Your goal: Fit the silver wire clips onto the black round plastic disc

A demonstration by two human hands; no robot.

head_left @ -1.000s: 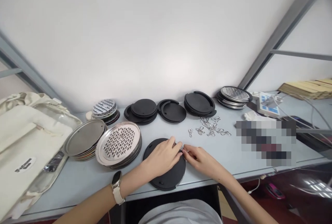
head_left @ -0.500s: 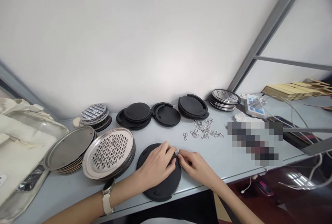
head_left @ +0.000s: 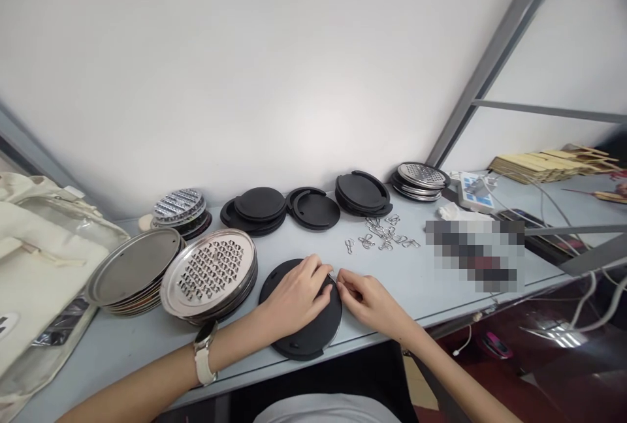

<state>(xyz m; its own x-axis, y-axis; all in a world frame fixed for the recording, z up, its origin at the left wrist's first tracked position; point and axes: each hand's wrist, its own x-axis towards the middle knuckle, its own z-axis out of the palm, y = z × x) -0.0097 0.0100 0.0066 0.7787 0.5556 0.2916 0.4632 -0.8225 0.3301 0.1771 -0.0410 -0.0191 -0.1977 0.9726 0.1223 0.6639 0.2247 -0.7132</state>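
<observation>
A black round disc [head_left: 306,331] lies flat near the front edge of the pale table [head_left: 426,282]. My left hand [head_left: 294,296] rests on top of the disc, its fingers curled toward the disc's right rim. My right hand [head_left: 365,296] is pinched on a small metal wire clip [head_left: 334,277] right at that rim, fingertips touching those of the left hand. A white watch [head_left: 204,361] sits on my left wrist.
A stack of perforated metal grater discs [head_left: 210,273] and a stack of plain metal discs [head_left: 134,269] lie left of the black disc. Behind are stacks of black discs [head_left: 259,209], more grater discs [head_left: 421,178] and loose wire clips [head_left: 385,234]. A cream bag [head_left: 39,266] fills the left.
Both hands stay together at the disc's right rim. The view has shifted a little left and down; the hands have barely moved.
</observation>
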